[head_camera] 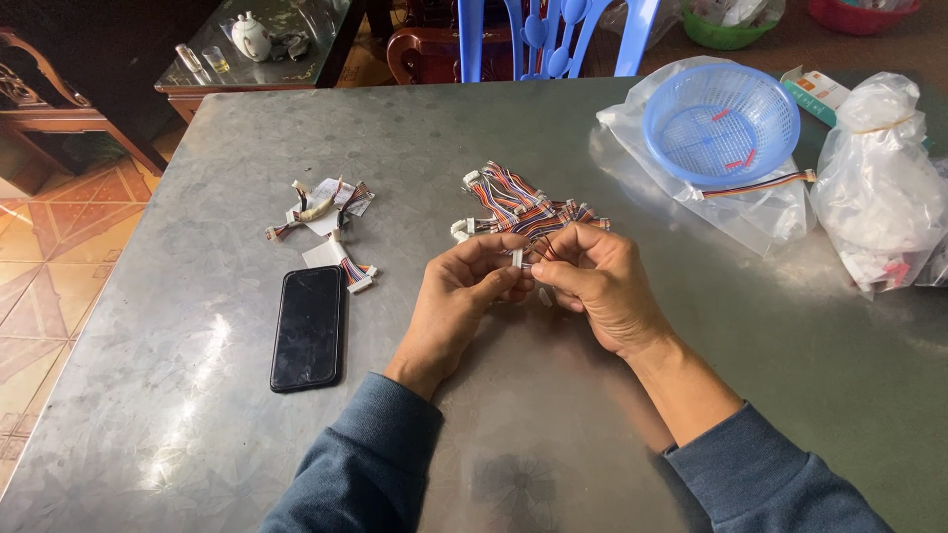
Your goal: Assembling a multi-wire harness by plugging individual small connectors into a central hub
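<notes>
— Where is the small white connector [517, 259] right now?

— Between the two hands, just above the grey metal tabletop [592, 415]. The left hand [456, 296] pinches it from one side with thumb and forefinger, and the right hand [592, 281] meets it from the other, its fingers [549, 269] curled in and closed on the same piece. The fingertips of both hands touch or nearly touch around it.

— Anything hanging from it?

— Thin coloured wires seem to run off it toward the right hand, though the fingers hide most of that.

— What lies close by?

— Just beyond the hands, a pile of multicoloured wire harnesses [518, 205] with white plugs. To the left, a smaller bunch of harnesses [326, 212] on scraps of paper, and near the left forearm a black phone [308, 328] lying face up.

— And further right?

— A blue plastic basket [721, 123] sitting on a clear plastic bag [750, 212], with one striped cable [755, 185] resting beside it, and a knotted bag of white parts [879, 188] at the edge.
</notes>
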